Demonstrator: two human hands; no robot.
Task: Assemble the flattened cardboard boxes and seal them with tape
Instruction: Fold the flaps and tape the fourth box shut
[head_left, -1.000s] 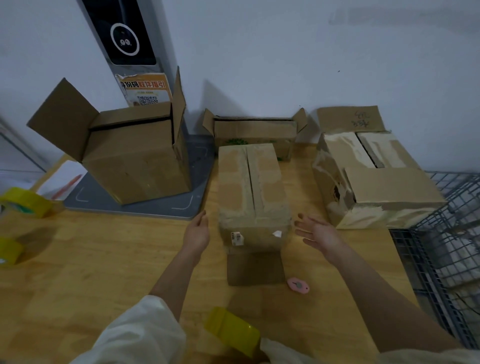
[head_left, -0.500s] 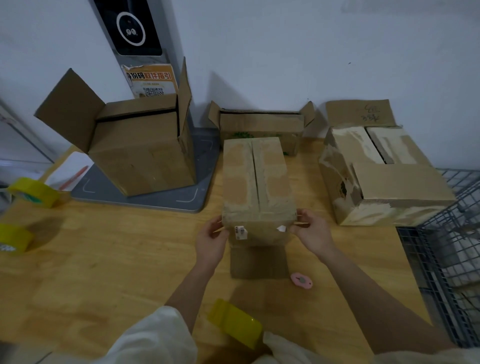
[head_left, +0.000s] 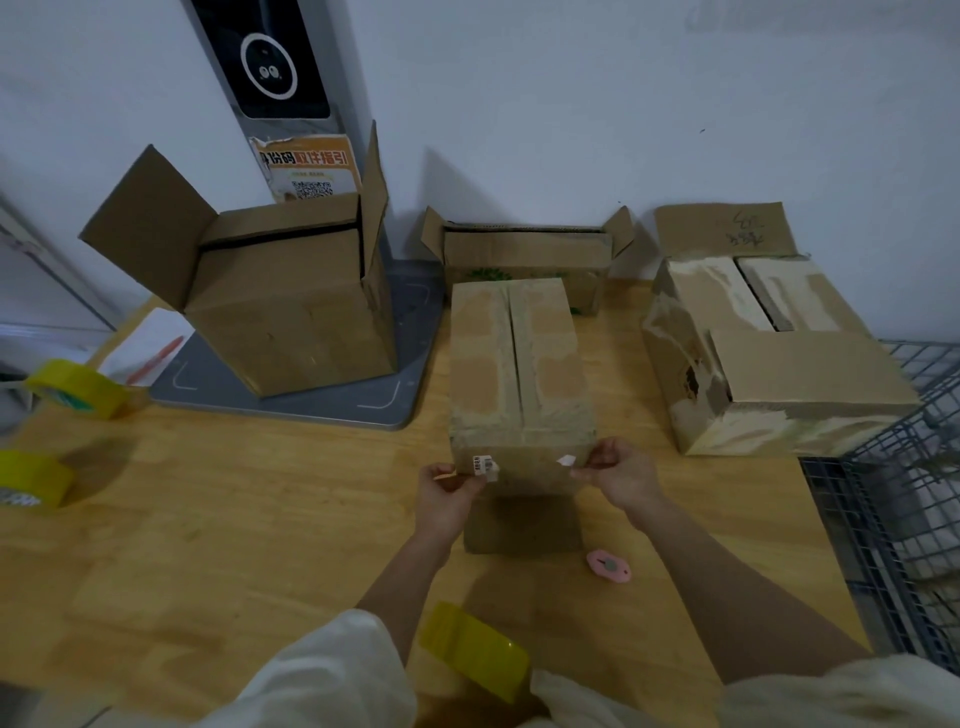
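Note:
A long closed cardboard box (head_left: 519, 374) lies in the middle of the wooden table (head_left: 218, 519), its top flaps meeting along a centre seam, with a loose end flap (head_left: 522, 525) lying flat on the table at its near end. My left hand (head_left: 449, 493) grips the box's near left corner. My right hand (head_left: 618, 475) grips its near right corner. A yellow tape roll (head_left: 475, 649) sits close to my body between my forearms.
An open box (head_left: 291, 306) stands on a grey scale base (head_left: 384, 415) at the back left. A small open box (head_left: 524, 249) and a worn box (head_left: 769, 353) sit behind and right. Two yellow tape rolls (head_left: 78, 387) (head_left: 31, 478) lie left; a pink cutter (head_left: 608, 565); a wire cage (head_left: 893, 499).
Both hands moved in from beside the box and took hold of its near corners. The view shifted slightly closer to the box.

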